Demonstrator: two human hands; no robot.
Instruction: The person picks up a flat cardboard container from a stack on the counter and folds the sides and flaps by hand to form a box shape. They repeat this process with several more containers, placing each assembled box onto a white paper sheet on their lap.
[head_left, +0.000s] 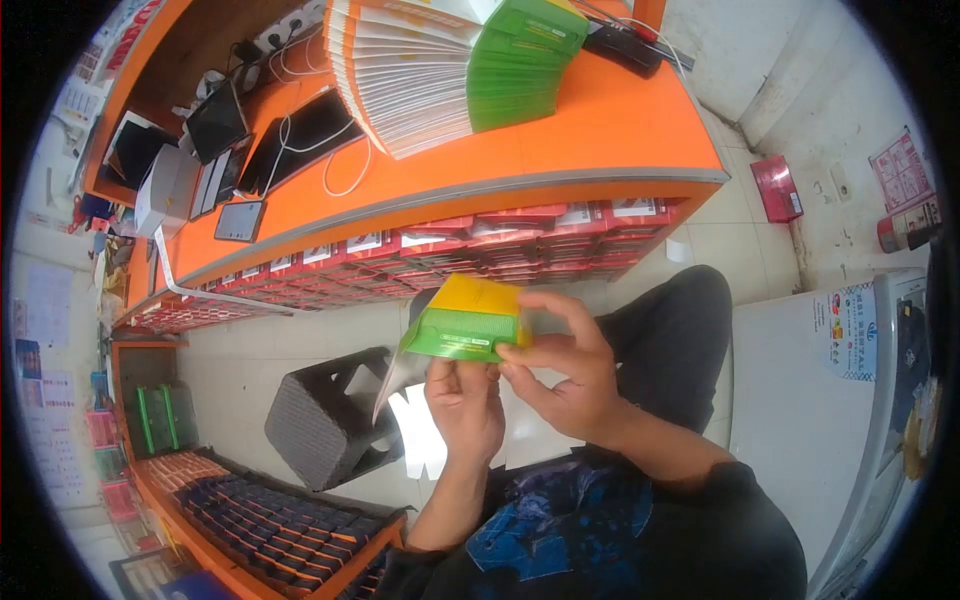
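A yellow and green printed carton (465, 322) of thin card is held up over my lap, with a pale flap hanging down at its left side. My left hand (466, 415) grips it from below, the fingertips partly hidden behind the green panel. At its right edge, my right hand (572, 372) pinches the card between thumb and fingers. On the orange counter ahead lies a fanned stack of similar flat green and white cartons (520, 75).
The orange counter (640, 125) holds a phone (240, 221), a tablet-like dark screen (295, 145) and loose cables. Red boxes (490, 245) fill the shelf underneath. A black woven stool (325, 415) stands on the floor at left; a white fridge-like cabinet (800, 430) is at right.
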